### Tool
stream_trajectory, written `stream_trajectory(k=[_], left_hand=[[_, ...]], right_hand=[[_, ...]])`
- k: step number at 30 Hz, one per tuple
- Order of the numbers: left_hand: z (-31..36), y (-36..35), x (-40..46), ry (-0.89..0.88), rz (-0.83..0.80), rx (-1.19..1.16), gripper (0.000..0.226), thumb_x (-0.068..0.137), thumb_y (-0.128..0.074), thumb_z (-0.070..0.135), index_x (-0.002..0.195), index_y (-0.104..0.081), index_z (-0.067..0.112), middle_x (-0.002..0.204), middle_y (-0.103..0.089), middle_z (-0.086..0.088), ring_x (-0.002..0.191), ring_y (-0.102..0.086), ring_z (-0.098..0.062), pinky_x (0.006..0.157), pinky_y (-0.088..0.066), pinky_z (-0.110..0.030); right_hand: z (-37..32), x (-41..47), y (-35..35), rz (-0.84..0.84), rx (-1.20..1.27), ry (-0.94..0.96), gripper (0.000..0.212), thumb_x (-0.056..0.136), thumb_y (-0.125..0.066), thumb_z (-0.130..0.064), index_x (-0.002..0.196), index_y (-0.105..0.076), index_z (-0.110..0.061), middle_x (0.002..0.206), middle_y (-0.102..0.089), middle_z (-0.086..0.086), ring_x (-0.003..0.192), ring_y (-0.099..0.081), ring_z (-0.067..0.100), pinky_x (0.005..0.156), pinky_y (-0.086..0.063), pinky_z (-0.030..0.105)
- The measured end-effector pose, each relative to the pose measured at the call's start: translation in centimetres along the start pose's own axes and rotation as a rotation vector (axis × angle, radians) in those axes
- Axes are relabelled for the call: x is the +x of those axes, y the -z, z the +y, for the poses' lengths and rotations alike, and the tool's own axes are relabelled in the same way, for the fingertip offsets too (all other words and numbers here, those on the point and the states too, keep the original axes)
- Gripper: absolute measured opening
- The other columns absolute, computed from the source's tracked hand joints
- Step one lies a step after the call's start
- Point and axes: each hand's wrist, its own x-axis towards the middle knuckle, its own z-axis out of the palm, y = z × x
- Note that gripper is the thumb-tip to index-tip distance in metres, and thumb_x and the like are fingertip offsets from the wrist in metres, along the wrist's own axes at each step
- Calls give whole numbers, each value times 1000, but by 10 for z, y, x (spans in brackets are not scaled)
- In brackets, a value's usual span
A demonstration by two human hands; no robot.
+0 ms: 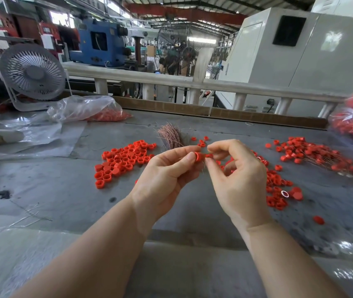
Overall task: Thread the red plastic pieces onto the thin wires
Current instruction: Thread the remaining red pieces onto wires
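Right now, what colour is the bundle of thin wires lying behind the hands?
Coppery pink-brown. The bundle of thin wires shows best in the head view, the only one.

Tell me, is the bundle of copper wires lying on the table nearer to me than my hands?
No, the bundle of copper wires lies on the table beyond the left hand and right hand.

Daylight filled the hall, entering through windows at the far left and roof openings, and the scene was bright and evenly lit. Shadows under the hands were soft and faint on the worktop. Glare glinted off plastic sheet at the worktop's near right corner and off the bag at its far left. Wide-angle distortion bent the rail and stretched the edges. The right edge looked smeared; the centre was sharp.
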Motion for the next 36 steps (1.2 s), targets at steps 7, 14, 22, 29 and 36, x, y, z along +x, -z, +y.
stream_trajectory(k=[7, 14, 22, 29, 36], left_hand=[[0, -1, 1, -32, -34, -18, 20, 70, -58, 8, 69, -76, 14, 66, -70, -2, 61, -64, -7, 61, -53, -16], [1, -1, 2, -48, -50, -56, 20, 70, -56, 8, 69, -76, 13, 64, -68, -2, 57, -62, -7, 60, -52, -15], [2, -4, 1, -11, -41, -113, 26, 89, -44, 0, 84, -69, 5, 65, -62, -3, 56, -58, -8, 62, -54, -16], [0, -5, 3, -18, 23, -61, 31, 96, -36, 0, 86, -64, 6, 65, -56, -1, 55, -47, -5, 58, -49, -15], [-6, -2, 3, -85, 21, 109, 28, 93, -39, -6, 88, -60, 10, 59, -61, 5, 54, -51, -2, 59, -47, -15]], right_hand=[[0, 1, 1, 28, 17, -9, 11, 77, -60, -3, 83, -64, -12, 77, -61, -4, 68, -56, 10, 66, -42, 17], [-1, 1, 2, 23, 31, 4, 14, 78, -59, -1, 84, -64, -12, 77, -60, -5, 70, -55, 9, 66, -41, 16], [-2, 1, 2, -8, 25, 4, 13, 78, -58, 0, 83, -64, -11, 77, -61, -2, 72, -57, 13, 67, -42, 21], [-3, 2, 3, -32, 8, 21, 10, 77, -59, 0, 77, -64, -9, 76, -60, -3, 66, -48, 7, 66, -39, 21], [-3, 1, 2, -64, 11, 6, 8, 77, -60, -2, 77, -64, -9, 76, -60, -2, 67, -51, 10, 64, -39, 22]])
